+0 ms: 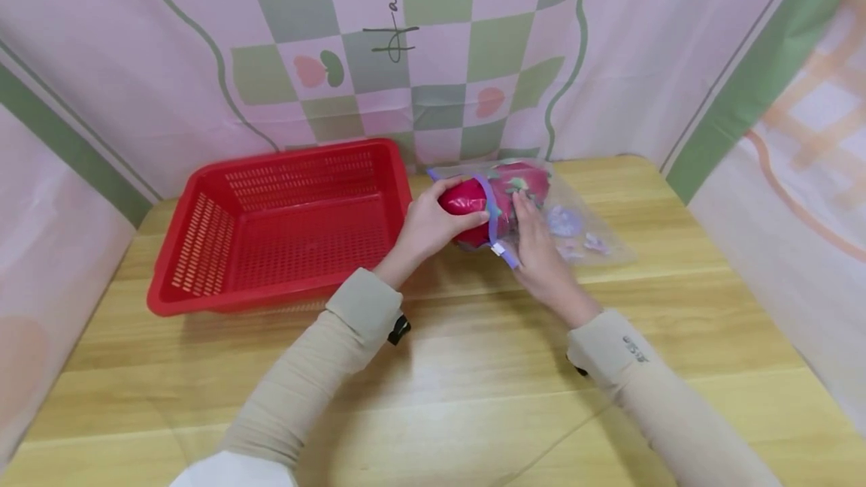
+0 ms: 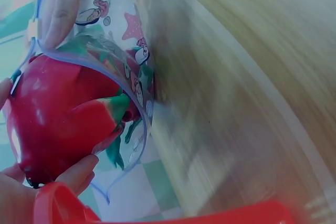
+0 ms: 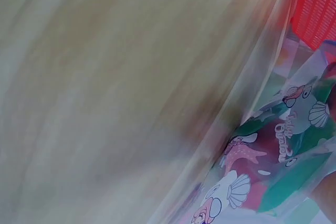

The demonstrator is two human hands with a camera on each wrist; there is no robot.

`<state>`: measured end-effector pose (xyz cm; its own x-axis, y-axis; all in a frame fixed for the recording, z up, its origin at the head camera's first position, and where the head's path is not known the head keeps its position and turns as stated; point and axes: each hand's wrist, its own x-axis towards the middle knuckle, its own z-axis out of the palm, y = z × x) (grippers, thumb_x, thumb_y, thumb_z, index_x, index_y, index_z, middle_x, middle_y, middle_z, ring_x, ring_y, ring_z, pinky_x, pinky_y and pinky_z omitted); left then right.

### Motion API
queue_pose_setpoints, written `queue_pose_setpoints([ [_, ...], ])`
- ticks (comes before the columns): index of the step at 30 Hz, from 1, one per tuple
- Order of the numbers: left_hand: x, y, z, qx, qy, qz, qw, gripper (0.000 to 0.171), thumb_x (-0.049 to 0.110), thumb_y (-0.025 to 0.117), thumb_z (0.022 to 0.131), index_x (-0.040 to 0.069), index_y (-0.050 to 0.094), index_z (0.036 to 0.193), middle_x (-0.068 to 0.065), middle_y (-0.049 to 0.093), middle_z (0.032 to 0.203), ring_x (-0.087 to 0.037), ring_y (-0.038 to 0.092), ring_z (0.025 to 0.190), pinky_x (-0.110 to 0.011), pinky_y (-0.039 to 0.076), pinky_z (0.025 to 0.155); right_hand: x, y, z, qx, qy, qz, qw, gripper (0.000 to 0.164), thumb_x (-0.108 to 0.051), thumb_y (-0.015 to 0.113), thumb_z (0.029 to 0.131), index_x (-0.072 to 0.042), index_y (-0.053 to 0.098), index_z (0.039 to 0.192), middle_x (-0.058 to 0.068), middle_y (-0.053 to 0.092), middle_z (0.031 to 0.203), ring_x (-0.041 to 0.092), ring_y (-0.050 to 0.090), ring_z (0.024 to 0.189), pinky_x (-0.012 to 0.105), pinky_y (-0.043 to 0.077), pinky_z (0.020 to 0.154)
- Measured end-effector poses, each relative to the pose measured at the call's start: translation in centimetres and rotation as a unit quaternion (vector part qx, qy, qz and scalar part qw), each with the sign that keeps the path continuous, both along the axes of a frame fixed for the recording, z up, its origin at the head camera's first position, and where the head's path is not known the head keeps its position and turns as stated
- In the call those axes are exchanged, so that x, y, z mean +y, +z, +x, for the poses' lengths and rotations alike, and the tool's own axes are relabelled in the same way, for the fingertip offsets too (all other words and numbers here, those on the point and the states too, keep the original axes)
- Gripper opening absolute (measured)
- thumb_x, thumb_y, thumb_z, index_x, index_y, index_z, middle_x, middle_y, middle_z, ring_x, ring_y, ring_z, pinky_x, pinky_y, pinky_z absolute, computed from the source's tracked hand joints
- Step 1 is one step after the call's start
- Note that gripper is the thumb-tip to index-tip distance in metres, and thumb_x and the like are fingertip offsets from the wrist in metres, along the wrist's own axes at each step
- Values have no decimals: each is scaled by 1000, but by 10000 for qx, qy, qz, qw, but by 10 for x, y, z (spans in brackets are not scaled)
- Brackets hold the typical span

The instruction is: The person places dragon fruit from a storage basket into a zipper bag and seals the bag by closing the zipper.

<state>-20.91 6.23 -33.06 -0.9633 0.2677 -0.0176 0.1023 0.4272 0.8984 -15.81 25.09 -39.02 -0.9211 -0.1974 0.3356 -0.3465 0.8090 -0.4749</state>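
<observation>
A clear zip bag (image 1: 568,220) with cartoon prints and a purple-blue rim lies on the table, its mouth facing left. One red dragon fruit with green-tipped scales (image 1: 528,179) lies inside it. My left hand (image 1: 429,224) grips a second dragon fruit (image 2: 63,114), thumb and fingers spread around it, partly inside the bag's mouth. My right hand (image 1: 541,254) holds the bag near its mouth, beside the white slider (image 1: 498,249); its thumb is hidden in the head view. The right wrist view shows the printed bag side (image 3: 283,145) with red and green behind it.
A red perforated plastic basket (image 1: 284,299) stands at the left on the wooden table (image 1: 440,397), close to my left hand. A patterned curtain (image 1: 365,89) hangs behind the table. A thin pale line crosses the tabletop near the right forearm.
</observation>
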Motion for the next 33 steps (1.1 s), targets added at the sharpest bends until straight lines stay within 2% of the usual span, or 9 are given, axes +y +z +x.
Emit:
queue_pose_setpoints([
  [7,4,-3,-1,-79,239,293,9993,62,31,75,81,16,52,137,-12,58,132,-29,58,116,-40,55,92,-5,2,-1,-8,-108,49,9999,80,-19,56,95,-1,3,152,27,7,158,42,11,146,59,19,116],
  [13,6,-3,3,-279,524,639,9962,65,35,71,85,10,46,140,-14,56,136,-29,56,122,-42,51,98,-6,1,-2,154,-74,-205,9996,79,-12,56,95,0,1,151,26,5,158,42,11,146,60,20,115],
  [18,6,-4,6,-253,350,920,9948,61,33,65,89,10,44,141,-15,53,137,-30,54,124,-44,50,100,-7,1,-2,199,-92,-295,9993,80,-11,56,94,0,1,151,25,4,159,41,10,147,61,20,115],
  [21,8,-7,7,-218,214,1060,9939,58,29,63,91,10,42,141,-17,52,137,-31,55,122,-44,52,96,-7,1,-1,75,-133,-245,9996,80,-14,56,95,-2,0,152,25,3,159,41,8,147,61,19,115],
  [25,12,-10,8,-218,209,1171,9927,55,28,61,93,11,41,141,-18,51,136,-32,57,119,-43,55,91,-7,1,-1,-14,-169,-206,9996,80,-15,55,96,-2,-1,152,26,3,158,40,6,148,59,17,117],
  [29,14,-10,9,-362,456,1237,9906,54,30,62,92,11,44,140,-17,52,135,-31,58,118,-43,55,91,-7,2,-2,45,-187,-207,9996,79,-17,55,96,-3,0,152,26,6,158,40,8,148,59,16,117],
  [33,16,-8,8,-692,798,1563,9820,50,29,65,90,13,50,135,-15,56,131,-31,57,118,-43,55,91,-8,4,-2,149,-192,-209,9995,79,-17,57,95,-4,5,152,26,9,158,40,10,147,60,18,116],
])
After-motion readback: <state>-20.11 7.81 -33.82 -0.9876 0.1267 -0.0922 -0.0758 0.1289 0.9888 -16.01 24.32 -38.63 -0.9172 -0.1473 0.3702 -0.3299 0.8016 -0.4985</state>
